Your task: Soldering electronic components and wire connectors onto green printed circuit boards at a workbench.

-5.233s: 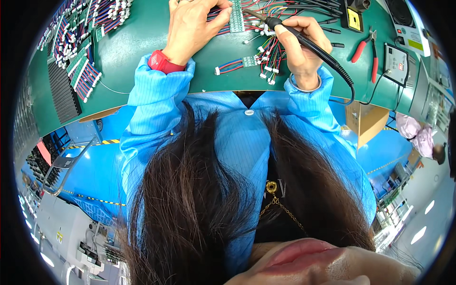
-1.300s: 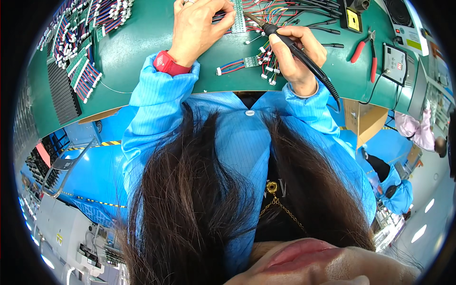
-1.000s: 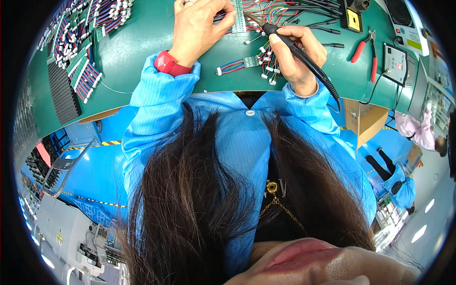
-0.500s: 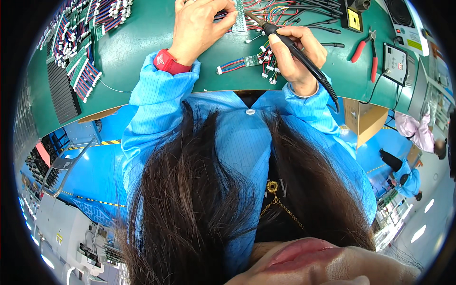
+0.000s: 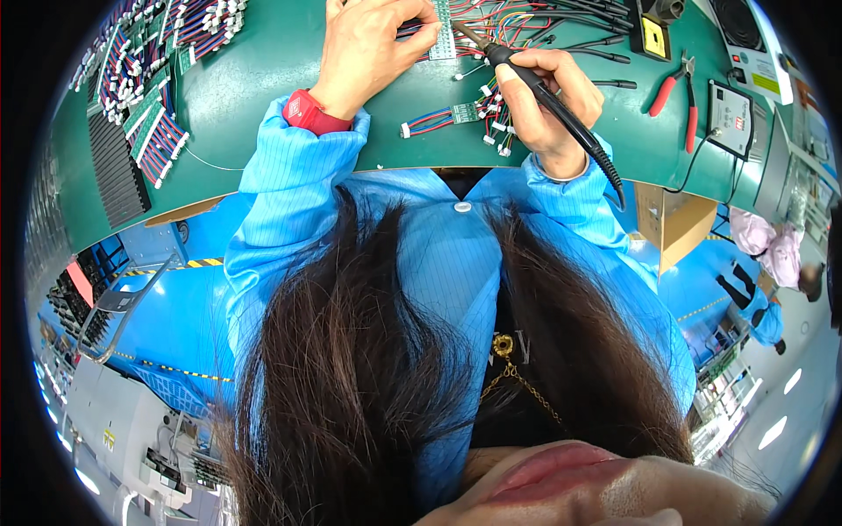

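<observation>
Right hand (image 5: 554,110) gripped the iron (image 5: 561,112), tip right by the board (image 5: 443,39); left hand (image 5: 368,53) curled nearby, can't tell on what tbh.

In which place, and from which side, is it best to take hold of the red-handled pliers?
Probably by both red handles, coming from the near side: the pliers lie with these handles spread apart on that side and the metal tip pointing away.
</observation>
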### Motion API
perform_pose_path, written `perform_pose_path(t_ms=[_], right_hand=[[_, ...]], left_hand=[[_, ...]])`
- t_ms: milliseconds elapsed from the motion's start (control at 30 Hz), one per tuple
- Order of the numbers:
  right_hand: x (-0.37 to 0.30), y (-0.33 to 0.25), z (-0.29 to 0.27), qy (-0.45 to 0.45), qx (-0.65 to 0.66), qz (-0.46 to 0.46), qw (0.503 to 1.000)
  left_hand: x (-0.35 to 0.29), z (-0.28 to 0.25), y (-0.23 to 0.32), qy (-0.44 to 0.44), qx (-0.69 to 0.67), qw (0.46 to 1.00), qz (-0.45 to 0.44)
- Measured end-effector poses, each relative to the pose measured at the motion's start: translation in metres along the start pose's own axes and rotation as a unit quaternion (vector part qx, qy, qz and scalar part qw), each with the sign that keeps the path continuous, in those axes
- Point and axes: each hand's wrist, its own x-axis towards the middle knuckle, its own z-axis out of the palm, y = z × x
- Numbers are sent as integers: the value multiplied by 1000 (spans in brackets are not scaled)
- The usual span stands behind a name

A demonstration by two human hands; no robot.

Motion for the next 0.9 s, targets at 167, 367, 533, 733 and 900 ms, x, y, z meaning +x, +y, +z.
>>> perform_pose_path(t_ms=[167, 367, 533, 733, 900], right_hand=[[-2, 2, 1, 2, -6, -7, 1000], [-3, 2, -1, -13, -22, -15, 1000], [-3, 2, -4, -30, -36, -28, 999], [-3, 2, -3, -31, -38, -37, 998], [-3, 1, -1, -10, -21, -23, 999]], left_hand=[[1, -1, -1, -36, -20, 999, -25], [1, -2, -1, -45, -34, 998, -38], [2, -5, 4, -66, -46, 994, -67], [2, -2, 1, -57, -34, 996, -64], [4, -7, 9, -76, -45, 992, -93]])
